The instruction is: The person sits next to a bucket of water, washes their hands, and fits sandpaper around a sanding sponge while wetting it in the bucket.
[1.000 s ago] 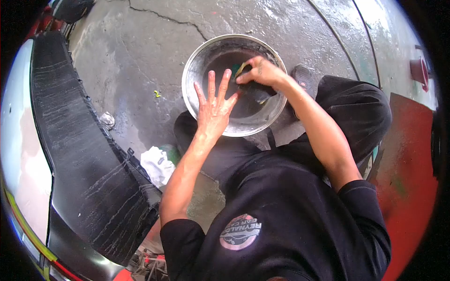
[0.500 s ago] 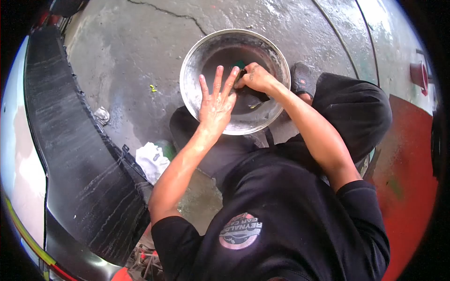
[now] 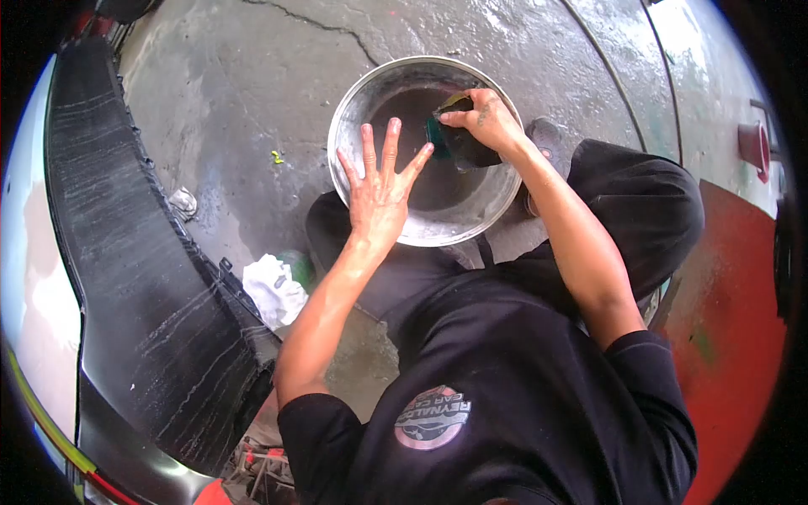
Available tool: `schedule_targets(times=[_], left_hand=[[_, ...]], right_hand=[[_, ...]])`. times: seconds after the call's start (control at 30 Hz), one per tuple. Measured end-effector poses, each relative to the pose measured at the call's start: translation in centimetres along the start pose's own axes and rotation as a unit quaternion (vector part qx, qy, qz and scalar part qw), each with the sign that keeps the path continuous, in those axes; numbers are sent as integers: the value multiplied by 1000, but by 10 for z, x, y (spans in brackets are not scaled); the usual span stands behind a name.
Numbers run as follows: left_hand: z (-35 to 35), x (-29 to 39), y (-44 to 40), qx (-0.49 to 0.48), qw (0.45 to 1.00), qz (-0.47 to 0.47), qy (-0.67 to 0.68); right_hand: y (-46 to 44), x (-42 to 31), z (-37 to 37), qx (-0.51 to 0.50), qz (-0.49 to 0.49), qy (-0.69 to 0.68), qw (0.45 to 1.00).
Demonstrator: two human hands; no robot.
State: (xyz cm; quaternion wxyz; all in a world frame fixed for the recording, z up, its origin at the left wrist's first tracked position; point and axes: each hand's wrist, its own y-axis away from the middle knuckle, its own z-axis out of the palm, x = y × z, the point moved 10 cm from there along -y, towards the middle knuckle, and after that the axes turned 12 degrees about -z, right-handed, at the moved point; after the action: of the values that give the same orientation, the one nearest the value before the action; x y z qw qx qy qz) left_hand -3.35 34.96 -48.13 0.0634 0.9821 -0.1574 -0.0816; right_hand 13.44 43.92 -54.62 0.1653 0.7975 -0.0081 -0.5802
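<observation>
A round metal basin [image 3: 446,238] holding murky grey water rests between my legs. Inside its right half, my right hand [image 3: 491,122] pinches a thin dark sheet that looks like wet sandpaper [image 3: 471,151], its upper edge yellowish. My left hand [image 3: 379,198] is over the left side of the basin, fingers spread wide, with nothing held. A small green object [image 3: 433,133] shows between the two hands, beside the sheet; its kind is unclear and part of it is hidden.
A long black panel [image 3: 156,278] with whitish streaks stands along the left. A white cloth [image 3: 273,290] lies near my left forearm. A yellow-green scrap [image 3: 277,157] sits on the wet concrete floor [image 3: 252,76]. At the far right is a reddish container [image 3: 753,150].
My right hand has moved up and right with the dark sheet, which now shows more fully. My left hand has shifted slightly left, its fingers spread wider, away from the right hand.
</observation>
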Motion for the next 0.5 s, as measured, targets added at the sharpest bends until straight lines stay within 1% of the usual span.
schedule_targets(times=[0.03,0.13,0.17,0.23,0.27,0.3,0.37,0.4,0.5], left_hand=[[-1,-2,0,1,1000,-6,10],[0,-3,-3,-15,999,-10,30],[1,-3,-3,-22,999,-10,36],[3,-2,0,-19,999,0,45],[2,-2,1,-18,999,4,48],[2,-3,1,-18,998,3,53],[-1,-1,0,-19,998,7,66],[-4,-1,-3,-19,997,-4,81],[-12,-6,-1,-19,991,-27,126]], right_hand=[[5,-23,-1,-18,-21,-9,1000],[7,-35,20,-99,-113,-51,987],[11,-32,32,-136,-91,-58,985],[11,-23,40,-120,-74,13,990],[6,-12,44,-87,-74,-52,992],[2,3,47,-84,-58,-53,993],[2,7,44,-72,-22,-54,996],[4,7,42,-53,-13,-78,995],[3,-11,15,-27,-31,-75,996]])
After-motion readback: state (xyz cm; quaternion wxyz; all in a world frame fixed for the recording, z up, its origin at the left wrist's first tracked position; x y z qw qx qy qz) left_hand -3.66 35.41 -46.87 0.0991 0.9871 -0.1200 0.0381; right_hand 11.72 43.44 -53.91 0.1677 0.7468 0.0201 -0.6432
